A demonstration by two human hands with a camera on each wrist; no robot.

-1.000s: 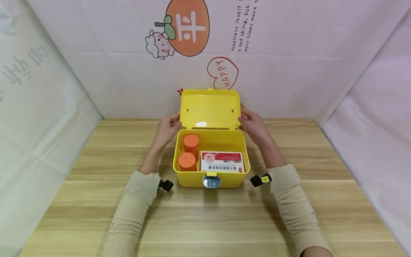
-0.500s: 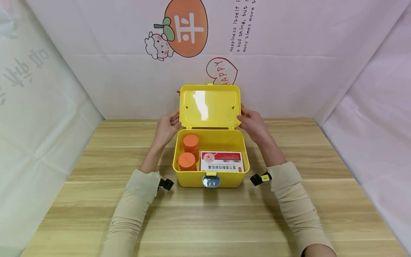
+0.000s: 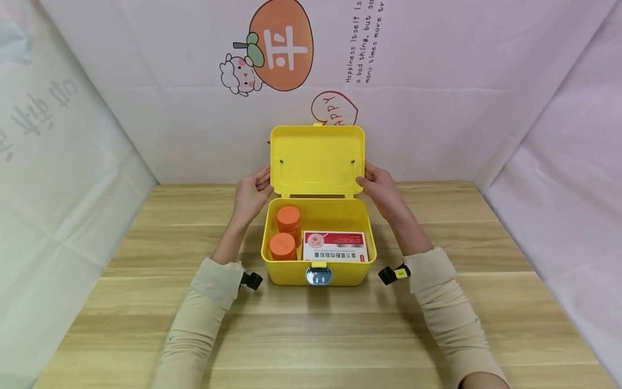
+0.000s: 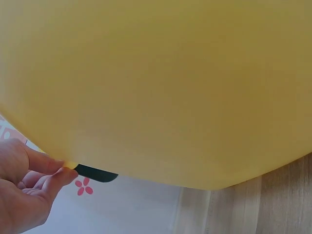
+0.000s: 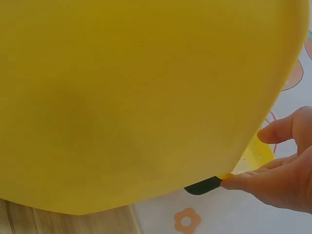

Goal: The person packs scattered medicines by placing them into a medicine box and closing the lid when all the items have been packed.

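Note:
A yellow box (image 3: 286,273) stands on the table with its hinged lid (image 3: 317,156) raised behind it. My left hand (image 3: 249,197) pinches the lid's left edge between thumb and fingers. On the opposite edge, my right hand (image 3: 384,192) holds the lid with the thumb in front and the fingers behind. Two orange-capped bottles, a rear bottle (image 3: 289,217) and a front bottle (image 3: 283,246), stand inside at the left. Beside them lies a red and white medicine carton (image 3: 335,247). A blue-grey latch (image 3: 319,276) hangs at the box's front.
Behind the lid rises a white printed backdrop (image 3: 427,108). The wooden table (image 3: 311,340) spreads around the box. In both wrist views the box's side fills most of the picture, and a dark green part (image 4: 97,173) sticks out near the fingers.
The lid has swung upward on its hinges: its top edge stands higher and its inner face looks larger. Both hands stay on its edges. The box and its contents have not moved.

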